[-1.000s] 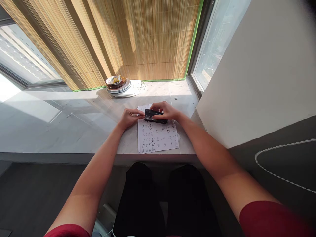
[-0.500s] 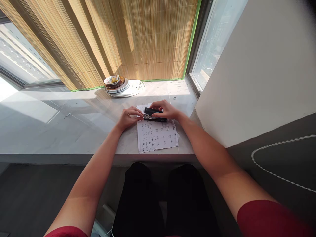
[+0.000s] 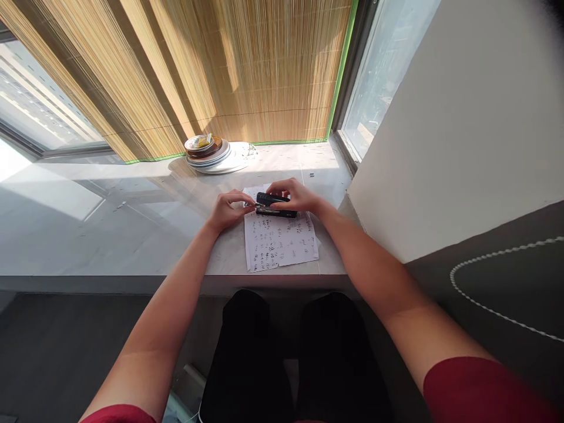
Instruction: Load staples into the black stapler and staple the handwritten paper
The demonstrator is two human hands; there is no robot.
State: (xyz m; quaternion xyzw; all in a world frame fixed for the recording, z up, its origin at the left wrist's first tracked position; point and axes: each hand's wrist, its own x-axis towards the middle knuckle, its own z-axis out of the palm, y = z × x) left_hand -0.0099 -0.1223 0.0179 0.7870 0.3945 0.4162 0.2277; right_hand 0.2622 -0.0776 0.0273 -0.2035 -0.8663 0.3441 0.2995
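Note:
A black stapler lies over handwritten white sheets on the pale stone sill, its top part raised from its base. My right hand is closed around the stapler from its right side. At the stapler's left end, the fingers and thumb of my left hand are pinched together. A small shiny piece shows by those fingertips, too small to make out.
A stack of plates stands on the sill near the bamboo blind. A tiny grey piece lies beyond the papers. The white wall rises at the right, with a beaded cord below it.
My left fingertips and the small shiny piece have shifted very slightly left at the stapler's end. My right hand keeps its hold, and the papers lie as before.

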